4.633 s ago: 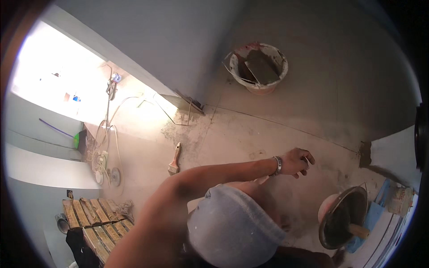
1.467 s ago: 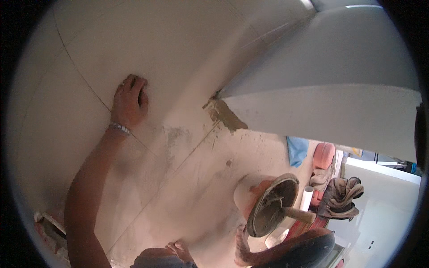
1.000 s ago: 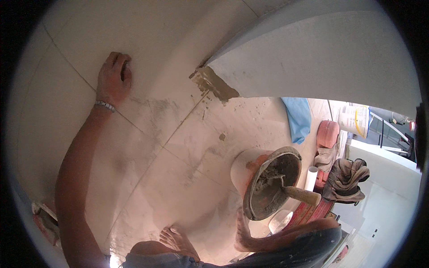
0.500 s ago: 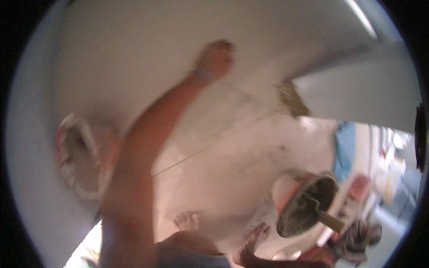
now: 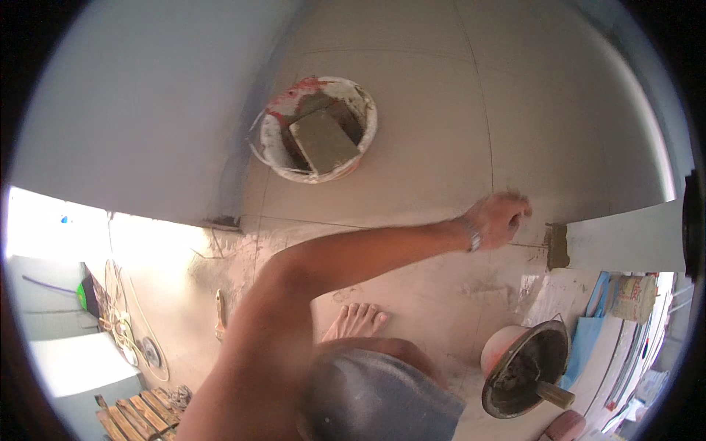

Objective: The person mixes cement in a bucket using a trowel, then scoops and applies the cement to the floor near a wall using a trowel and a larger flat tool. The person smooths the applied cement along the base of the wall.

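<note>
My left arm reaches across to the right, with a metal band at the wrist. My left hand [image 5: 501, 217] hangs above the tiled floor, its fingers curled in and slightly blurred, and no tool shows in it. It is nearest to a pale wall end [image 5: 625, 239] with a strip of grey-brown mortar [image 5: 559, 246] along its edge. Below it on the right stands a bucket [image 5: 500, 345] smeared with dark mortar, a wooden handle [image 5: 555, 395] sticking out. Farther off, a white bucket [image 5: 269, 140] holds a grey rectangular block [image 5: 323, 143]. My right hand is out of view.
A large grey wall [image 5: 147, 88] rises on the left. My bare foot [image 5: 357, 322] is on the floor. At left lie a brush [image 5: 220, 312], looped cables [image 5: 118, 316], a disc [image 5: 151, 353] and wooden slats [image 5: 140, 415]. A blue sheet [image 5: 585, 349] and a bag [image 5: 632, 298] sit right.
The view has swung: the white bucket now appears at the top instead of the left. My left hand has shifted right, toward the pale wall end, and its fingers stay curled.
</note>
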Demonstrator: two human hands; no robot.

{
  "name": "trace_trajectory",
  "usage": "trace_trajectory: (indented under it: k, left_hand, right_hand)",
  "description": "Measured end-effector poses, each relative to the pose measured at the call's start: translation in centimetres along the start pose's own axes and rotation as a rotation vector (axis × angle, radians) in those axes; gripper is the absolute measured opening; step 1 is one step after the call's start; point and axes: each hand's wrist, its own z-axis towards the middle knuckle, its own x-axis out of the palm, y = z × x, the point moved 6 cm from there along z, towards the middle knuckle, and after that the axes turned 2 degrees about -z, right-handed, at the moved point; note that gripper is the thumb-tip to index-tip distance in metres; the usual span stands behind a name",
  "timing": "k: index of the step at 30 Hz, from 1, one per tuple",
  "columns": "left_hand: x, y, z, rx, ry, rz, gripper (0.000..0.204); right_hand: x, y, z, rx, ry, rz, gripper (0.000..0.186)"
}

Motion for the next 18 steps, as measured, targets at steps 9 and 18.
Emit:
trace_trajectory:
  k: [9,18]
  left_hand:
    - [-28.2,3.7,-23.0,-0.502,-1.06,0.595,0.029]
    - [-32.0,15.3,-23.8,-1.054,-0.584,-0.047,0.028]
  right_hand:
    - [4.3,-2.6,-4.0,0.01,0.741,0.277,0.034]
    - [3.3,5.1,-6.0,-0.312,0.711,0.249,0.043]
